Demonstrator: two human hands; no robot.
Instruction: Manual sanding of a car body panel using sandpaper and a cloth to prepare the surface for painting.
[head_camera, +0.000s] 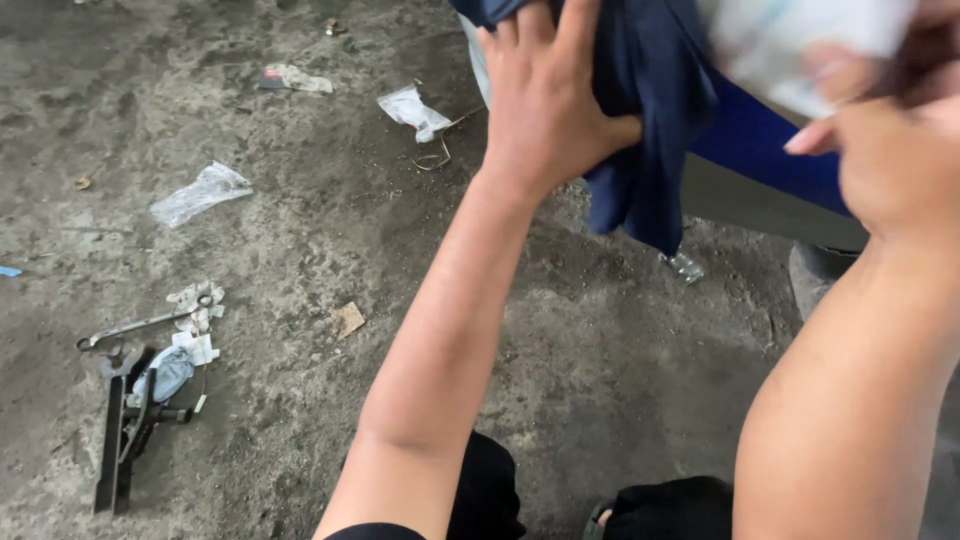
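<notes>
Presently: left hand (545, 105), fingers clamped on dark blue cloth (650, 120) against a blue panel (760, 140); right hand (890, 160) blurred, fingers' grip unclear. Risk: cloth may slip, dropping onto gritty floor (300, 230) near black tool (125, 430).

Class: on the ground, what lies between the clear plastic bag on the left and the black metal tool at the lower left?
In the head view, a long metal wrench and scraps of white litter lie between the clear plastic bag and the black metal tool.
</notes>
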